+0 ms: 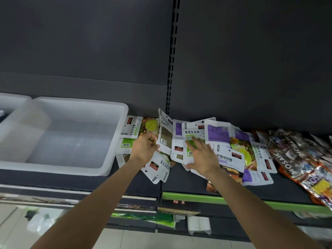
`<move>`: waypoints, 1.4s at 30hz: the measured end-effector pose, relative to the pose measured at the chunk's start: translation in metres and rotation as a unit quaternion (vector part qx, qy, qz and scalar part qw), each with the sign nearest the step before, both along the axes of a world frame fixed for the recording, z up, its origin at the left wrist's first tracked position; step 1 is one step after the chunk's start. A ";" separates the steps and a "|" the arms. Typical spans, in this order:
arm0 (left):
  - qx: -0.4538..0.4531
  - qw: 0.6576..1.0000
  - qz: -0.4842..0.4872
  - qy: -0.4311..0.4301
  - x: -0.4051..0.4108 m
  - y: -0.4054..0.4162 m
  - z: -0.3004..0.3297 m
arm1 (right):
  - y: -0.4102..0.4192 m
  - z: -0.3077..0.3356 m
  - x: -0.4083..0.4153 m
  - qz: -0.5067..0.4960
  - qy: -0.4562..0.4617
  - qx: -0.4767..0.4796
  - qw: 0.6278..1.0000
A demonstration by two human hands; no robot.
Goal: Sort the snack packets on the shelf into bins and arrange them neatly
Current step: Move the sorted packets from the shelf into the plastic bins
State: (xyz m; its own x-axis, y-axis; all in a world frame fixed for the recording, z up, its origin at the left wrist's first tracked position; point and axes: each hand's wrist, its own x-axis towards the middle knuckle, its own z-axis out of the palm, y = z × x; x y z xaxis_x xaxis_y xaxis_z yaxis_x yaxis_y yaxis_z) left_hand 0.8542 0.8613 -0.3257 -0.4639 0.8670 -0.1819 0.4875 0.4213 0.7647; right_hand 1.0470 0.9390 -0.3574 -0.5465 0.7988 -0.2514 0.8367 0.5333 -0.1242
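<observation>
From the head view, two bare arms reach up to a dark shelf [188, 182] where a heap of snack packets [224, 141] lies spread out.

The left hand [145, 147] has its fingers curled, and its grip pinches the edge of a green and white packet [130, 135]. This packet lies flat on the shelf, just left of that grip. Right of the grip stands a tall packet with a brown window [165, 133], leaning on the back wall. Below the grip, another white packet [159, 168] hangs over the front edge of the shelf.

The right hand [202, 155] lies flat with its fingers spread, so its grip is released. It presses on a white packet with a green patch [193, 133]. Just right of this grip is a packet with a dark red label [231, 157], and past it a packet with a lime picture [246, 151]. Further right lies a pile of shiny orange packets [296, 159].

Left of the left grip sits a clear white bin [115, 141], touching the green and white packet. A second bin [14, 99] shows at the far left edge.
</observation>
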 end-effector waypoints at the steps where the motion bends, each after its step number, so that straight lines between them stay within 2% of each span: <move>1: 0.001 1.000 0.001 -0.003 0.000 -0.001 0.000 | -0.001 0.000 -0.001 0.000 0.000 0.013 1.000; 6: 0.015 0.999 0.013 -0.036 -0.003 -0.005 0.000 | -0.011 0.006 -0.004 0.016 0.027 0.093 0.995; 9: 0.022 0.998 0.018 -0.052 -0.004 -0.008 0.005 | -0.013 0.011 -0.013 0.011 0.129 0.194 0.972; 13: 0.059 0.997 0.019 -0.055 -0.012 -0.015 0.025 | -0.010 0.031 -0.028 -0.048 0.278 0.238 0.929; 15: 0.079 0.995 0.026 -0.058 -0.019 -0.020 0.039 | -0.012 0.052 -0.042 -0.082 0.369 0.195 0.905; 18: 0.111 0.993 0.031 -0.029 -0.036 -0.028 0.059 | -0.013 0.074 -0.070 -0.145 0.493 0.038 0.857; 22: 0.166 0.985 0.040 -0.009 -0.064 -0.046 0.084 | -0.027 0.100 -0.118 -0.171 0.578 -0.081 0.794; 24: 0.198 0.978 0.059 -0.004 -0.083 -0.058 0.098 | -0.043 0.111 -0.148 -0.155 0.587 -0.102 0.788; 27: 0.231 0.970 0.078 0.006 -0.118 -0.081 0.118 | -0.071 0.127 -0.197 -0.119 0.581 -0.096 0.799; 32: 0.269 0.956 0.115 0.036 -0.213 -0.135 0.132 | -0.132 0.146 -0.292 -0.068 0.591 -0.077 0.800; 37: 0.262 0.957 0.115 0.045 -0.318 -0.207 0.129 | -0.198 0.140 -0.406 -0.024 0.583 -0.079 0.808; 42: 0.222 0.957 0.157 0.105 -0.407 -0.260 0.124 | -0.248 0.130 -0.504 0.024 0.569 -0.120 0.814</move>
State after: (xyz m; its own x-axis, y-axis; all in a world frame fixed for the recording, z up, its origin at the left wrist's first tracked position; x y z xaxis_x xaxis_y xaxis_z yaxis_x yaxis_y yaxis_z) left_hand 0.4469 0.6016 -0.2013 -0.7000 0.6491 0.2978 0.5526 0.2282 0.8016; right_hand 0.5432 0.6914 -0.2274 -0.5640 0.7719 0.2932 0.0869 0.4087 -0.9085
